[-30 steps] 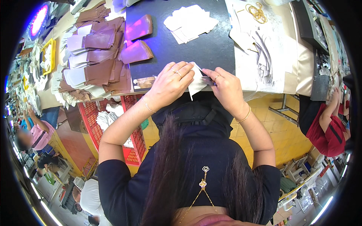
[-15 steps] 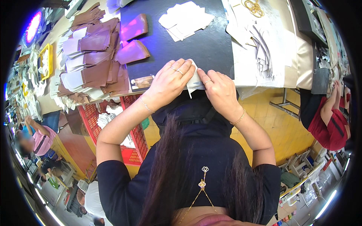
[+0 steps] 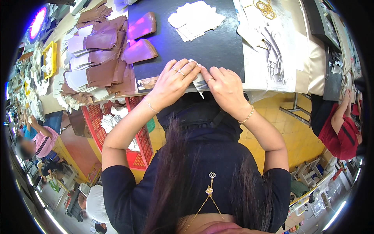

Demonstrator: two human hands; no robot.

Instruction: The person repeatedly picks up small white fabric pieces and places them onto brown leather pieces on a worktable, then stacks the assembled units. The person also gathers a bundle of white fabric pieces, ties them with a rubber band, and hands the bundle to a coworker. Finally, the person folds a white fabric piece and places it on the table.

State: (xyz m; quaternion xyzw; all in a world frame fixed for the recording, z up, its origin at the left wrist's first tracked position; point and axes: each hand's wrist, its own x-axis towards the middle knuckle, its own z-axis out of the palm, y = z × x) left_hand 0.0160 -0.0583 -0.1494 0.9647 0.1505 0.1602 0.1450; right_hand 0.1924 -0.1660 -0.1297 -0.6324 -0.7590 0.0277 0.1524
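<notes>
Piece of thin white sheet, caught between both hands near the close edge of a dark mat, with a pointed tail reaching past the front of the table. Apparently unsupported at that tail; could crease, twist or pull off line under an uneven tug from either side. Held at the upper end by the left hand, with bent fingers drawn together, tips on the white and thumb out of sight. Met from the other side by the right hand, with fingers curled well in and index tip almost against the left fingertips. Impossible to tell about a tool inside that curl; with a sharp one there, could nick a left finger for lack of room. On a loosened pinch, might drop toward the yellow floor.

Farther up the mat, a loose pile of white pieces, with corners at all angles; easily scattered by a careless reach. To the left, two brown pieces just beside overlapping brown-and-white stacks; could slide and mix if nudged, from being layered so unevenly. To the right, narrow curved white strips; easily swept aside.
</notes>
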